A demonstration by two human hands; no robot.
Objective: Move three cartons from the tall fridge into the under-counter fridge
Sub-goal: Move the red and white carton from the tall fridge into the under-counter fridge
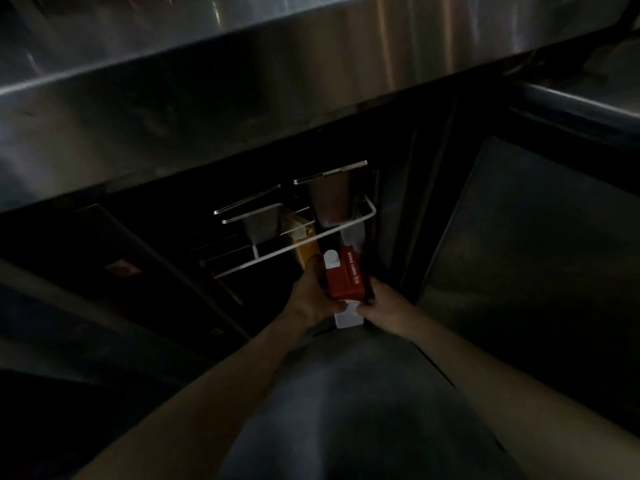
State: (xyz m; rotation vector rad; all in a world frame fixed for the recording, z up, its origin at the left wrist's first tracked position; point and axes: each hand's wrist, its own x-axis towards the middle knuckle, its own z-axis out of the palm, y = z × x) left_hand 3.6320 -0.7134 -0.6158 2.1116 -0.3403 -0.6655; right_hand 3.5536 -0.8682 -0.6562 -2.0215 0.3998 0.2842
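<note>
Both hands, left hand (311, 299) and right hand (382, 303), hold the red carton (346, 277) just below the wire shelf (294, 247) front edge, right of a yellow carton (306, 251).

A white wire shelf (294, 245) inside the under-counter fridge (242, 188) carries two steel pans (329, 199) and a yellow carton (304, 244)
</note>
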